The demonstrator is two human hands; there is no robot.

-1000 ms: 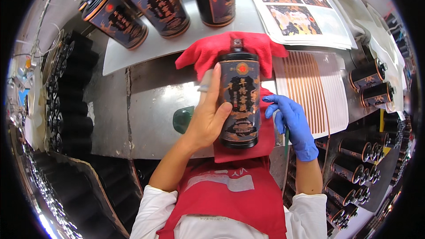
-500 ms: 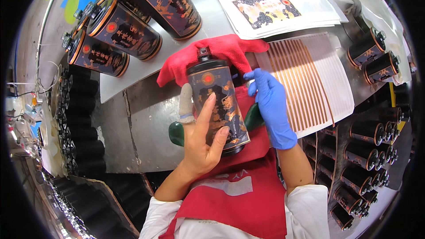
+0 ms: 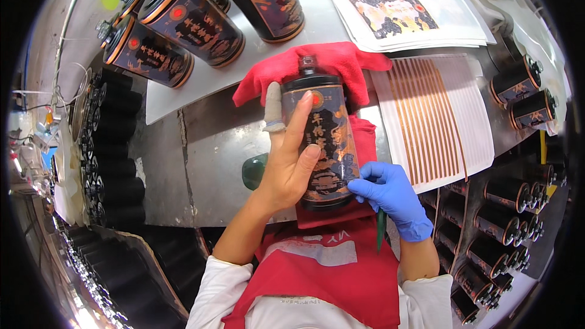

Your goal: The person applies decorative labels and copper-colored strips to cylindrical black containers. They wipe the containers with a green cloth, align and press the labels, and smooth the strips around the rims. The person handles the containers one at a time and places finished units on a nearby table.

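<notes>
A black bottle [image 3: 326, 167] with a dark, copper-patterned label lies tilted, its neck pointing away from me, resting at the top on a red cloth [image 3: 268, 79]. My left hand [image 3: 286, 167] wraps its left side, forefinger and thumb pressed on the label. One finger wears a grey finger cover [image 3: 273, 108]. At the label's lower right edge, my blue-gloved right hand [image 3: 393, 198] has its fingertips pinched together. Below that hand sticks out a thin, flat green piece [image 3: 381, 231], seen edge-on. Another rounded dark green piece [image 3: 253, 172] lies beside my left wrist.
Labelled bottles [image 3: 192, 18] stand at the far left of the metal table [image 3: 213, 140]. A white sheet with copper strips [image 3: 436, 122] lies right, printed label sheets [image 3: 396, 12] behind it. Black bottles fill racks at the left and lower right [image 3: 499, 225]. Two bottles [image 3: 530, 109] sit far right.
My right hand has come down from beside the bottle's upper part to the label's lower right edge. The bottle has turned slightly, showing its lettering. The whole view has shifted a little.
</notes>
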